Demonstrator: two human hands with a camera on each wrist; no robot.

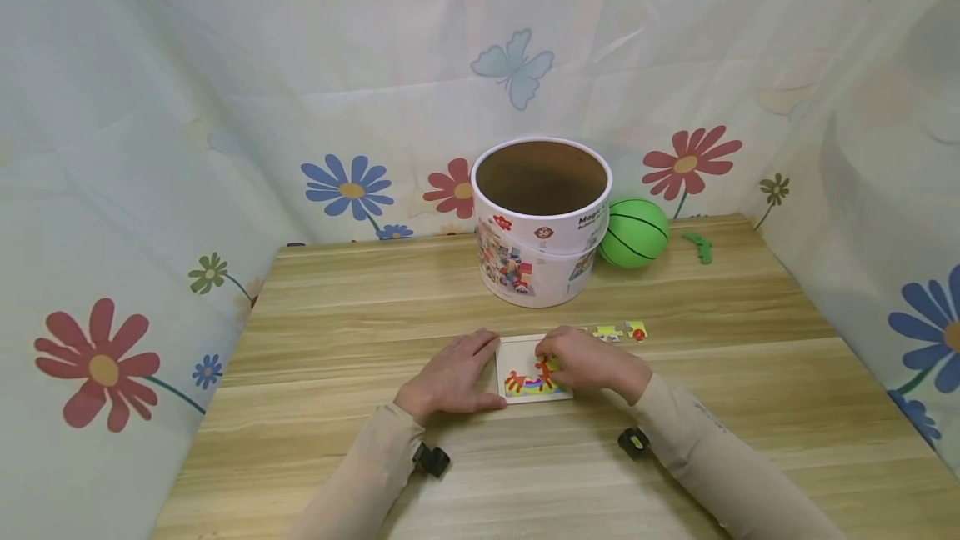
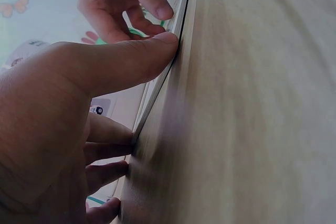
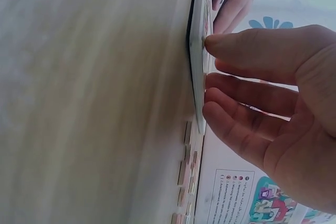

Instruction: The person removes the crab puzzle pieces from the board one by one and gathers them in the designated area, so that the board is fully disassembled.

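Observation:
A small white-framed jigsaw puzzle board lies on the wooden table, with red, yellow and blue picture pieces fitted along its lower part and right side. At the board's left side, my left hand steadies it, thumb along the near edge and forefinger near the far corner. My right hand reaches over the right side, its thumb and fingertips touching down on the pieces there and hiding some of them. From the right wrist view, the right thumb meets the board's surface near its edge, the other fingers slightly bent beside it.
Loose yellow jigsaw pieces lie just beyond the right hand. Behind the board stands a large white bucket, with a green ball against it and a small green toy farther right. Flowered curtains border the table.

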